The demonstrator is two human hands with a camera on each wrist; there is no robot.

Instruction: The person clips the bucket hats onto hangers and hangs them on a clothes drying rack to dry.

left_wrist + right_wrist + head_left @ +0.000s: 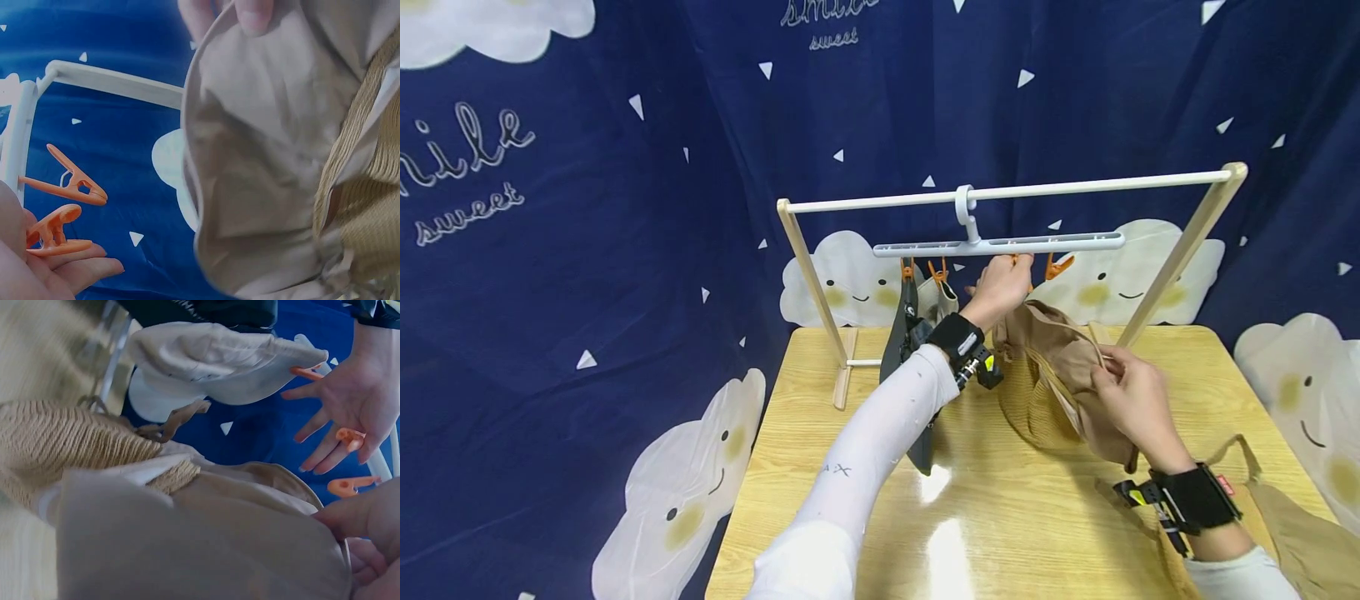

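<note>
My left hand point(1000, 292) is up under the white hanger point(1037, 245), pinching an orange clip point(60, 249) between thumb and fingers; its jaws are parted in the left wrist view. My right hand point(1131, 396) pinches the edge of a sun hat point(1063, 342) with a tan fabric brim and a woven straw crown. The hat is raised and tilted below the hanger, its brim edge apart from the clip. Another orange clip point(1057, 267) hangs to the right of my left hand. Left of that hand hang a dark grey cap point(895, 333) and a cream cap point(206, 353).
A rack with a white rod point(1097, 188) and wooden legs point(1183, 250) stands on the wooden table point(1000, 517). A second hat point(1292, 525), straw and tan fabric, lies at the table's front right. Behind hangs a navy curtain point(587, 275) with clouds and triangles.
</note>
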